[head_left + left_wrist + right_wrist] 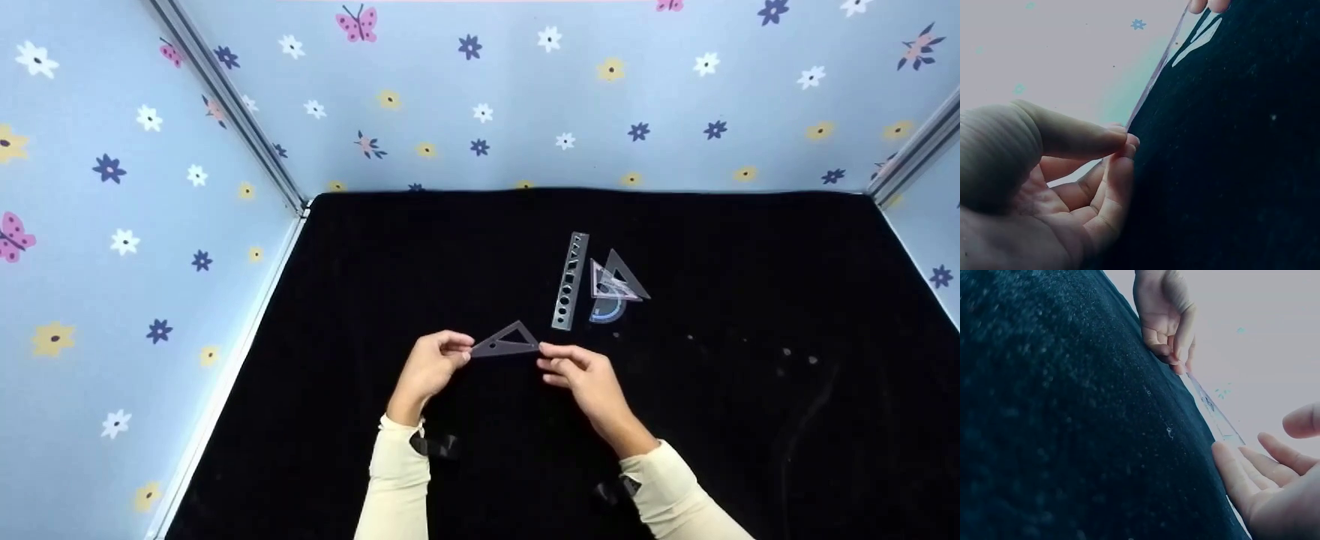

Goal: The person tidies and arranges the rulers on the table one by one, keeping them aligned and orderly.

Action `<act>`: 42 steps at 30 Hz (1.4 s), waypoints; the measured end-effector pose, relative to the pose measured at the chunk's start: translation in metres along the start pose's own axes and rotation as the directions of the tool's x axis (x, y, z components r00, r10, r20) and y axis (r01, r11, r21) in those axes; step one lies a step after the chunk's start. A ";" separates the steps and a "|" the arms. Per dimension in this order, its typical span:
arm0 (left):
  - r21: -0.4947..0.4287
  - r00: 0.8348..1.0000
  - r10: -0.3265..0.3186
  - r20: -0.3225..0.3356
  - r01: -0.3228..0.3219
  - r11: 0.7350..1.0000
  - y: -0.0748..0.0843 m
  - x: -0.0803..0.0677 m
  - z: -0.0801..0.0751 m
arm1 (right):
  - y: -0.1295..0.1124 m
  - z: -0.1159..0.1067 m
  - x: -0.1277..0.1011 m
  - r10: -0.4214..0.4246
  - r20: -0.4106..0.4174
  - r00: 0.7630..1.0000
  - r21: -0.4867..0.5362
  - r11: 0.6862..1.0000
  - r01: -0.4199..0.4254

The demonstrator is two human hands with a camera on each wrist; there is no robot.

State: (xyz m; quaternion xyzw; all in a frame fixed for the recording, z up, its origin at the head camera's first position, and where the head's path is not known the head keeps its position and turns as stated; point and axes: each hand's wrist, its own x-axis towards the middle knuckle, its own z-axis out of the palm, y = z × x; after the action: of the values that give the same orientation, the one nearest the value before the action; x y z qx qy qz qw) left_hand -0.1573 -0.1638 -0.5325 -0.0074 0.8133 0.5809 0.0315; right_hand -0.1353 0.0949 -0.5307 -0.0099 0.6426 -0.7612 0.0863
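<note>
A clear triangular set square (510, 347) with a triangular cut-out lies between both hands. My left hand (429, 369) pinches its narrow corner between thumb and fingers, which the left wrist view shows close up on the set square (1154, 76). At the opposite end, fingertips of my right hand (592, 381) touch the set square's right corner. In the right wrist view the thumb (1304, 422) of that hand stands apart from the set square (1213, 410), and its fingers are fairly straight.
Beyond the right hand lies a clear stencil ruler (564, 306). Beside it, a protractor (609, 309) and two more set squares (636, 283) overlap in a small pile. Black cloth (750, 420) covers the table, with blue flowered panels (525, 90) around it.
</note>
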 end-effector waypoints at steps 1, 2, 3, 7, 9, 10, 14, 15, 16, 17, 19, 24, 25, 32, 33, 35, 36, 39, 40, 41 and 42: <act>0.025 1.000 0.001 0.001 -0.001 1.000 0.000 0.000 0.000 | 0.000 0.000 0.000 0.007 0.008 1.000 -0.012 1.000 -0.007; 0.047 1.000 0.000 0.003 0.000 0.999 0.000 -0.001 -0.001 | 0.001 0.000 0.000 0.012 0.016 1.000 -0.028 1.000 -0.012; 0.070 1.000 -0.001 0.001 0.001 0.998 0.000 -0.001 -0.001 | 0.001 0.000 0.000 0.015 0.023 1.000 -0.046 0.999 -0.014; 0.152 0.999 0.029 -0.019 -0.026 0.988 0.000 -0.002 -0.001 | 0.002 0.000 -0.001 0.019 0.055 0.998 -0.114 0.993 -0.013; 0.183 0.998 0.049 -0.035 -0.042 0.982 -0.001 -0.003 -0.001 | 0.002 0.001 -0.001 0.027 0.066 0.997 -0.139 0.990 -0.017; 0.195 0.997 0.057 -0.043 -0.048 0.980 -0.001 -0.003 -0.001 | 0.002 0.001 -0.001 0.031 0.073 0.997 -0.148 0.989 -0.020; 0.237 0.994 0.090 -0.068 -0.072 0.969 -0.001 -0.002 0.000 | 0.000 0.002 -0.001 0.044 0.089 0.995 -0.179 0.984 -0.027; 0.244 0.993 0.096 -0.073 -0.076 0.967 -0.001 -0.002 0.000 | 0.000 0.002 -0.002 0.046 0.093 0.995 -0.187 0.982 -0.028; 0.252 0.992 0.104 -0.076 -0.082 0.964 -0.001 -0.002 0.000 | 0.000 0.002 -0.002 0.049 0.098 0.994 -0.194 0.981 -0.029; 0.260 0.990 0.113 -0.079 -0.089 0.962 -0.001 -0.003 0.001 | -0.001 0.002 -0.003 0.051 0.103 0.993 -0.201 0.979 -0.029; 0.270 0.988 0.130 -0.086 -0.102 0.957 -0.002 -0.003 0.001 | 0.000 0.003 -0.004 0.056 0.117 0.992 -0.211 0.977 -0.030; 0.288 0.982 0.166 -0.095 -0.132 0.948 -0.003 -0.004 0.001 | 0.002 0.003 -0.004 0.055 0.152 0.987 -0.213 0.977 -0.022; 0.293 0.980 0.172 -0.096 -0.138 0.946 -0.003 -0.004 0.001 | 0.002 0.004 -0.005 0.058 0.158 0.986 -0.210 0.977 -0.024; 0.330 0.975 0.192 -0.108 -0.147 0.932 -0.002 -0.004 -0.002 | 0.001 0.006 -0.008 0.088 0.202 0.975 -0.206 0.978 -0.046; 0.337 0.976 0.191 -0.108 -0.144 0.930 -0.002 -0.004 -0.003 | 0.001 0.006 -0.008 0.096 0.210 0.973 -0.205 0.977 -0.052; 0.347 0.976 0.188 -0.109 -0.140 0.927 -0.002 -0.005 -0.004 | 0.001 0.007 -0.008 0.111 0.225 0.968 -0.209 0.976 -0.064; 0.352 0.977 0.185 -0.109 -0.137 0.926 -0.001 -0.005 -0.005 | 0.001 0.007 -0.008 0.115 0.232 0.966 -0.213 0.975 -0.065; 0.371 0.978 0.177 -0.112 -0.124 0.920 -0.001 -0.006 -0.005 | 0.003 0.006 -0.007 0.129 0.250 0.960 -0.212 0.974 -0.076; 0.376 0.978 0.174 -0.113 -0.120 0.919 0.000 -0.006 -0.006 | 0.003 0.007 -0.008 0.133 0.254 0.958 -0.212 0.974 -0.080; 0.386 0.978 0.171 -0.116 -0.114 0.915 0.000 -0.007 -0.006 | 0.002 0.007 -0.008 0.136 0.259 0.956 -0.209 0.975 -0.082; 0.398 0.978 0.169 -0.120 -0.109 0.911 0.000 -0.007 -0.006 | 0.002 0.007 -0.008 0.137 0.265 0.954 -0.208 0.975 -0.082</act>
State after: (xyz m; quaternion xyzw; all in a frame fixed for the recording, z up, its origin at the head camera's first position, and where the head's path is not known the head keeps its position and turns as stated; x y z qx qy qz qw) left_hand -0.1506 -0.1693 -0.5298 0.0130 0.9109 0.4062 -0.0712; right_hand -0.1259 0.0890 -0.5310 -0.0891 0.6949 -0.6799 0.2164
